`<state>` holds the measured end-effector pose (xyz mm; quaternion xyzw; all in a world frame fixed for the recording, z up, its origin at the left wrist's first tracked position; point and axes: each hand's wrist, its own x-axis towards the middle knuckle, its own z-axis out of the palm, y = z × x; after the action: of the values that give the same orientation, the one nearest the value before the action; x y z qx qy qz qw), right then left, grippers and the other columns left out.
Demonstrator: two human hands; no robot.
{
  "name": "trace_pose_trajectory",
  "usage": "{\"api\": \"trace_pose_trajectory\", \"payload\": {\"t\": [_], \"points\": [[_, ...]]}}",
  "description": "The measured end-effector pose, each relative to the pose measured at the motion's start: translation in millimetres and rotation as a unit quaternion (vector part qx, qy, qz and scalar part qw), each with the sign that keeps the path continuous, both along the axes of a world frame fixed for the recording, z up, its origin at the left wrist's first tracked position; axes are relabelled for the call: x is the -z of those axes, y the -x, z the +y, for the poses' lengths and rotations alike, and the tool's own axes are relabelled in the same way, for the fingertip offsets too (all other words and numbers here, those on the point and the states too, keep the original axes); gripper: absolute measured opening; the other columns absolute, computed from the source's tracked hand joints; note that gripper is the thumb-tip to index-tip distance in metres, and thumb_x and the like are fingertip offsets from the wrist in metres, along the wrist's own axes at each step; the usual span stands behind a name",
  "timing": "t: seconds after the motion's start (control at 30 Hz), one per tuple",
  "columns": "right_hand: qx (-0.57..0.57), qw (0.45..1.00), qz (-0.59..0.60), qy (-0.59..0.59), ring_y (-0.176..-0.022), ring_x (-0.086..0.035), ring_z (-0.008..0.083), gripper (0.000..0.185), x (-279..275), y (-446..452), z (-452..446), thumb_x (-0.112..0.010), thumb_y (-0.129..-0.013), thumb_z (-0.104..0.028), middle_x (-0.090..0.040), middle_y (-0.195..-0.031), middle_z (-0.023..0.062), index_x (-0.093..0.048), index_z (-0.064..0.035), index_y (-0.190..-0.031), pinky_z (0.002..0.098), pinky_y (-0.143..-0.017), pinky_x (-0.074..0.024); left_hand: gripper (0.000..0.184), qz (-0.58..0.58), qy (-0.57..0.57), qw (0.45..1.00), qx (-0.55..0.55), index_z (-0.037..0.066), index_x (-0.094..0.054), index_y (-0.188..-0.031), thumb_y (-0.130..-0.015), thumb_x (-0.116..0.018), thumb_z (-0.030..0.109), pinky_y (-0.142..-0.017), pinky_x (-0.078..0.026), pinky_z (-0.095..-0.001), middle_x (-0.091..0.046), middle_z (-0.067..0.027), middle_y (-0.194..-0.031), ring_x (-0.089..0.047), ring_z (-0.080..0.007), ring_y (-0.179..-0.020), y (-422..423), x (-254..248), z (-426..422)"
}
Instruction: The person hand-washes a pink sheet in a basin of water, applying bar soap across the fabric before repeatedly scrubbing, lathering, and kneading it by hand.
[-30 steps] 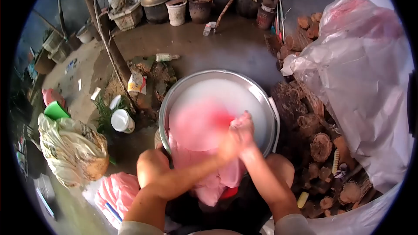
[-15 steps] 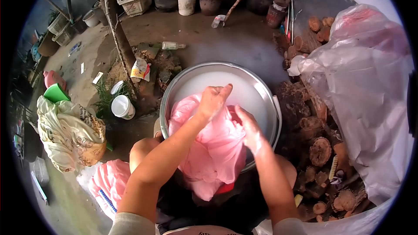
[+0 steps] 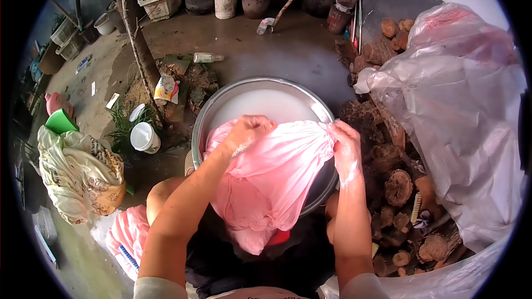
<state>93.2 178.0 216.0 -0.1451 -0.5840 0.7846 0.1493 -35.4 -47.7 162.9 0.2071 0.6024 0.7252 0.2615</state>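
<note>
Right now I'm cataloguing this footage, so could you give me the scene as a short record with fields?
left hand: closed on the pink cloth
right hand: gripping a gathered end of the pink cloth
pink cloth: stretched between the hands, hanging over the near rim
basin: metal, holding cloudy whitish liquid
to the left: white tub, pink bundle
to the right: cut logs, plastic sheet

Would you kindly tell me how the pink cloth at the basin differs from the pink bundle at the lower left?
The pink cloth is held by the left hand and right hand; no hand touches the pink bundle. The cloth is pulled out toward the right hand, while the bundle lies heaped. The cloth drapes over the near rim of the basin; the bundle sits outside it. Both are pink and creased.
</note>
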Motion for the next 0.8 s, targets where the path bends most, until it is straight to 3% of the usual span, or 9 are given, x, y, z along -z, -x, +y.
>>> {"api": "trace_pose_trajectory", "payload": {"t": [0.23,0.27,0.3,0.47,0.53,0.6,0.67,0.7,0.8], "points": [[-0.02,0.975,-0.031,0.218,-0.084,-0.065,0.0161,0.019,9.7,13.9,-54.4,-0.062,-0.089,-0.022,-0.068,-0.09,0.0072,-0.065,-0.0035,-0.091,0.0256,-0.075,-0.052,0.012,0.138,0.063,0.947,-0.285,0.003,-0.06,-0.086,-0.092,-0.06,0.013,-0.048,-0.041,-0.023,-0.061,-0.0002,-0.071,-0.052,-0.0065,-0.06,-17.9,-48.2,13.2],[-0.016,0.96,-0.085,0.267,-0.086,-0.065,0.0165,0.023,17.3,20.4,-61.9,-0.061,-0.089,-0.027,-0.068,-0.091,0.0074,-0.065,-0.004,-0.092,0.0256,-0.076,-0.0523,0.013,0.296,0.075,0.933,-0.19,0.004,-0.059,-0.085,-0.09,-0.061,0.015,-0.05,-0.045,-0.0302,-0.062,-0.0051,-0.072,-0.058,-0.0145,-0.059,-42.1,-27.8,23.9],[-0.082,0.935,-0.099,0.331,-0.069,-0.058,0.018,0.027,61.2,32.9,-42.8,-0.059,-0.091,-0.032,-0.059,-0.071,0.0049,-0.058,-0.0108,-0.074,0.0298,-0.064,-0.0472,0.013,0.605,0.128,0.766,-0.178,0.007,-0.062,-0.083,-0.081,-0.059,0.02,-0.056,-0.049,-0.0411,-0.06,-0.0072,-0.064,-0.062,-0.0247,-0.06,-68.9,-13.8,42.2],[0.046,0.927,-0.19,0.321,-0.058,-0.05,0.0157,0.045,66.4,27.2,-101.2,-0.045,-0.097,-0.043,-0.049,-0.059,0.0004,-0.05,-0.0159,-0.063,0.0324,-0.058,-0.042,0.038,0.333,0.289,0.881,-0.171,0.005,-0.062,-0.07,-0.091,-0.054,0.035,-0.048,-0.045,-0.0419,-0.055,-0.012,-0.057,-0.056,-0.0238,-0.048,-56.7,-17.7,65.1],[-0.059,0.942,-0.038,0.328,-0.065,-0.054,0.0167,0.041,84.4,22.4,-96.2,-0.045,-0.097,-0.042,-0.055,-0.069,0.0032,-0.054,-0.0134,-0.07,0.0338,-0.062,-0.0449,0.036,0.339,0.234,0.883,-0.225,0.007,-0.063,-0.069,-0.09,-0.056,0.035,-0.047,-0.045,-0.0423,-0.055,-0.0137,-0.058,-0.056,-0.0255,-0.047,-67.2,-11.3,69.9],[-0.291,0.835,0.16,0.439,-0.073,-0.058,0.0177,0.038,124.3,38.3,-60.4,-0.045,-0.097,-0.041,-0.061,-0.078,0.006,-0.058,-0.0109,-0.078,0.0351,-0.067,-0.0478,0.029,0.39,0.128,0.862,-0.298,0.01,-0.065,-0.069,-0.086,-0.059,0.033,-0.047,-0.045,-0.0427,-0.057,-0.0154,-0.059,-0.056,-0.0278,-0.048,-89.7,2.2,71.6],[-0.345,0.836,0.054,0.424,-0.059,-0.053,0.0149,0.039,109.8,39.3,-27.3,-0.042,-0.098,-0.041,-0.056,-0.067,0.0001,-0.052,-0.0148,-0.07,0.0332,-0.055,-0.0448,0.014,0.458,0.177,0.841,-0.228,0.013,-0.069,-0.076,-0.073,-0.064,0.025,-0.055,-0.049,-0.0417,-0.062,-0.0135,-0.071,-0.061,-0.0304,-0.059,-112.7,8.1,70.4],[-0.158,0.906,0.057,0.389,-0.058,-0.053,0.0146,0.035,125.8,34.2,-39.4,-0.044,-0.097,-0.04,-0.056,-0.067,-0.0005,-0.054,-0.0146,-0.075,0.0339,-0.054,-0.0452,0.012,0.462,0.208,0.827,-0.244,0.013,-0.067,-0.074,-0.075,-0.062,0.024,-0.051,-0.046,-0.0426,-0.061,-0.0128,-0.069,-0.059,-0.03,-0.055,-102.3,27.4,80.7],[-0.109,0.95,0.017,0.293,-0.064,-0.052,0.0081,0.019,106.4,5.4,-83.0,-0.048,-0.094,-0.028,-0.053,-0.072,-0.0025,-0.06,-0.0128,-0.093,0.0227,-0.058,-0.0452,0.019,0.315,0.286,0.859,-0.285,0.01,-0.064,-0.069,-0.078,-0.058,0.026,-0.048,-0.044,-0.0432,-0.057,-0.0149,-0.058,-0.057,-0.0305,-0.05,-59.3,34.0,79.4]]}}
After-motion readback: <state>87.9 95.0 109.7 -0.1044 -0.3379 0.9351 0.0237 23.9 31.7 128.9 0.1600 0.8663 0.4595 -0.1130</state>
